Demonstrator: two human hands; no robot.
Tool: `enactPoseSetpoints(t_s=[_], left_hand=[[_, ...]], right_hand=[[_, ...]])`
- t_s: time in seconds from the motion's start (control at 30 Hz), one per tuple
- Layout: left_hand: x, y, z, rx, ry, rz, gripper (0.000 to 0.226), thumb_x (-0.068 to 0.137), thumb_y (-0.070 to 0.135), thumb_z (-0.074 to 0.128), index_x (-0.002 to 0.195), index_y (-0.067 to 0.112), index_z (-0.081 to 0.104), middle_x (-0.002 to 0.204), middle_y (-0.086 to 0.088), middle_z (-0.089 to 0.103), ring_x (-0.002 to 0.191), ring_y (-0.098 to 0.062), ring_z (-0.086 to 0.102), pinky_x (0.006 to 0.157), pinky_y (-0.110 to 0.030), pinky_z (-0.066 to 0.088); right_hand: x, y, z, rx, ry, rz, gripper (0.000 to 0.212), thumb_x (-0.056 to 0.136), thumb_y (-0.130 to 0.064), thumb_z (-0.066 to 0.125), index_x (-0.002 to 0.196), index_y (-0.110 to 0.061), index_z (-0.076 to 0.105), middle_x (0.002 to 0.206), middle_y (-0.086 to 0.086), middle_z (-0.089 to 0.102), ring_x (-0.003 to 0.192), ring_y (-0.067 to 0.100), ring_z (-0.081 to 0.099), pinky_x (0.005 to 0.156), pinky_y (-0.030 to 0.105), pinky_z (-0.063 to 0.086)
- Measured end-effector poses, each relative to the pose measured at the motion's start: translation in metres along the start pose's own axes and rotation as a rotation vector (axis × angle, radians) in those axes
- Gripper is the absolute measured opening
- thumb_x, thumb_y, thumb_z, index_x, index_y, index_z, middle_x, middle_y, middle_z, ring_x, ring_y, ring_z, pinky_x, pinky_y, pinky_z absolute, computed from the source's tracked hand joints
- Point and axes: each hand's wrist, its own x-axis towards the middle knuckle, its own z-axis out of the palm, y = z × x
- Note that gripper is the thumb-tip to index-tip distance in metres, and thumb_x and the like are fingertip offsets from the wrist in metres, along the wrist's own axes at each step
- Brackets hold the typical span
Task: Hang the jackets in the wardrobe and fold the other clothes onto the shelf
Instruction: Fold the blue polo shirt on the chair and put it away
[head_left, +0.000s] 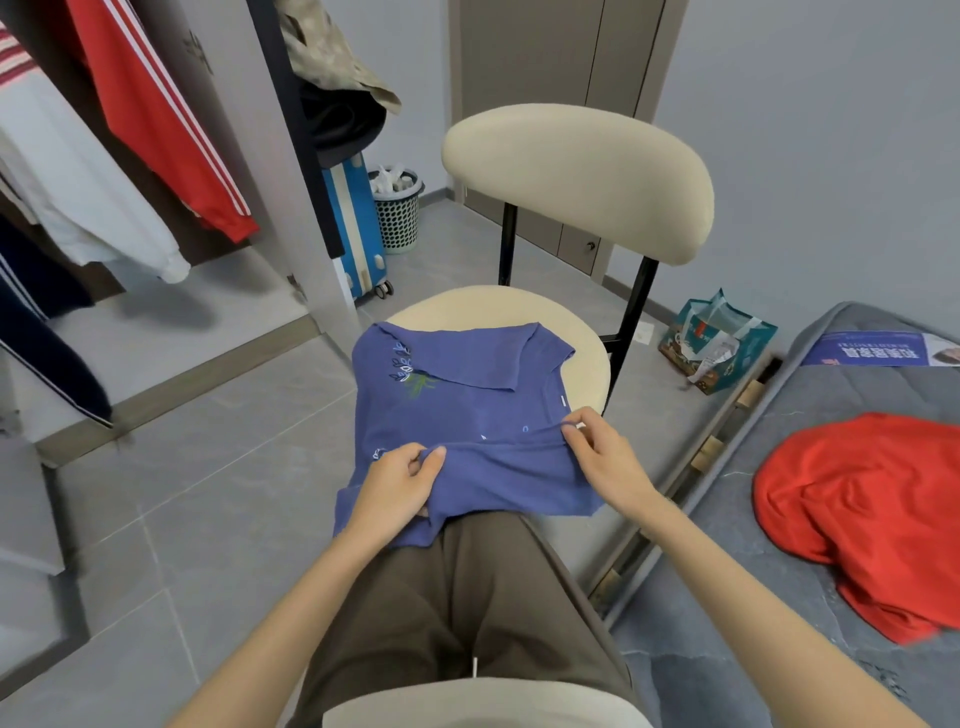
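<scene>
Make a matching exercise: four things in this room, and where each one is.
Things:
1. blue shirt
2. red striped jacket
3. red garment
4. suitcase

Places:
A. lying on the mattress
B. spread on the chair seat
C. hanging in the wardrobe
D. standing on the floor

Pairs: 1-B; 2-C; 3-A; 4-D

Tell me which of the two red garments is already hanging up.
The red jacket with white stripes, hanging in the wardrobe. The other red garment lies crumpled on the bed.
</scene>
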Motion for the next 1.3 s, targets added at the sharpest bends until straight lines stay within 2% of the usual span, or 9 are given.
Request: enactPoseSetpoints(t_s=[0.17, 0.3, 0.47, 0.6, 0.7, 0.77, 1.03, 1.2, 1.3], left_hand=[[0.037, -0.004, -0.003, 0.044, -0.05, -0.092, 0.035, 0.096, 0.034, 0.052, 0.07, 0.011, 0.047, 0.044, -0.002, 0.059, 0.051, -0.028, 0.066, 0.066, -0.043, 0.056], [0.052, -0.014, -0.001, 0.344, -0.058, -0.087, 0.023, 0.097, 0.035, 0.049, 0.083, 0.017, 0.053, 0.052, 0.002, 0.062, 0.065, -0.021, 0.066, 0.067, -0.033, 0.05], [0.053, -0.013, 0.004, 0.597, 0.021, 0.081, 0.03, 0.097, 0.031, 0.052, 0.124, 0.017, 0.052, 0.124, 0.0, 0.052, 0.114, -0.024, 0.049, 0.09, -0.035, 0.044], [0.058, 0.006, 0.017, 0.572, -0.086, 0.261, 0.021, 0.097, 0.03, 0.052, 0.115, 0.025, 0.061, 0.12, 0.008, 0.055, 0.112, -0.019, 0.046, 0.089, -0.026, 0.039], [0.06, 0.015, 0.031, 0.625, -0.245, 0.228, 0.021, 0.097, 0.03, 0.051, 0.113, 0.029, 0.064, 0.119, 0.009, 0.059, 0.113, -0.019, 0.049, 0.093, -0.032, 0.041], [0.062, 0.017, 0.038, 0.67, -0.316, 0.185, 0.024, 0.097, 0.031, 0.05, 0.117, 0.029, 0.063, 0.123, 0.008, 0.06, 0.114, -0.02, 0.052, 0.096, -0.034, 0.041], [0.132, 0.056, 0.045, 0.754, -0.345, 0.331, 0.038, 0.1, 0.016, 0.041, 0.137, 0.025, 0.046, 0.137, 0.0, 0.048, 0.125, -0.024, 0.045, 0.095, -0.037, 0.04], [0.195, 0.084, 0.065, 1.071, -0.517, 0.533, 0.071, 0.091, -0.006, 0.043, 0.15, 0.029, 0.025, 0.152, 0.005, 0.028, 0.126, -0.025, 0.04, 0.087, -0.032, 0.035], [0.221, 0.097, 0.084, 1.258, -0.608, 0.609, 0.087, 0.086, -0.007, 0.051, 0.153, 0.033, 0.013, 0.159, 0.006, 0.014, 0.135, -0.025, 0.033, 0.097, -0.035, 0.037]], right_hand=[[0.062, 0.007, 0.017, -0.059, -0.096, 0.075, 0.016, 0.1, -0.025, 0.05, 0.092, -0.013, 0.058, 0.085, 0.01, 0.067, 0.079, 0.02, 0.058, 0.067, 0.022, 0.039], [0.098, 0.02, 0.04, -0.111, -0.134, 0.115, 0.012, 0.097, -0.027, 0.055, 0.09, -0.017, 0.057, 0.071, -0.001, 0.061, 0.075, 0.016, 0.056, 0.065, 0.022, 0.037], [0.101, 0.036, 0.056, 0.041, -0.089, 0.183, 0.023, 0.093, -0.033, 0.061, 0.112, -0.023, 0.054, 0.09, -0.012, 0.062, 0.087, 0.007, 0.058, 0.073, 0.012, 0.039], [0.084, 0.052, 0.05, 0.004, -0.108, 0.16, 0.042, 0.082, -0.025, 0.077, 0.116, -0.015, 0.055, 0.104, 0.001, 0.059, 0.098, 0.015, 0.055, 0.085, 0.02, 0.042], [0.074, 0.066, 0.048, -0.15, -0.067, 0.2, 0.045, 0.075, -0.016, 0.08, 0.111, -0.009, 0.056, 0.102, 0.007, 0.052, 0.101, 0.026, 0.049, 0.092, 0.033, 0.041], [0.07, 0.071, 0.047, -0.189, -0.036, 0.263, 0.048, 0.074, -0.017, 0.079, 0.113, -0.009, 0.052, 0.108, 0.008, 0.047, 0.108, 0.028, 0.044, 0.093, 0.028, 0.035], [0.078, 0.073, 0.039, -0.107, 0.078, 0.474, 0.098, 0.066, -0.036, 0.087, 0.14, -0.008, 0.029, 0.137, 0.014, 0.034, 0.13, 0.033, 0.034, 0.107, 0.037, 0.031], [0.081, 0.073, 0.039, 0.046, -0.005, 0.534, 0.109, 0.058, -0.029, 0.093, 0.138, -0.014, 0.019, 0.135, 0.011, 0.025, 0.107, 0.023, 0.043, 0.092, 0.034, 0.045], [0.082, 0.078, 0.042, 0.089, 0.0, 0.532, 0.11, 0.057, -0.027, 0.093, 0.136, -0.016, 0.017, 0.135, 0.011, 0.028, 0.103, 0.019, 0.041, 0.085, 0.031, 0.043]])
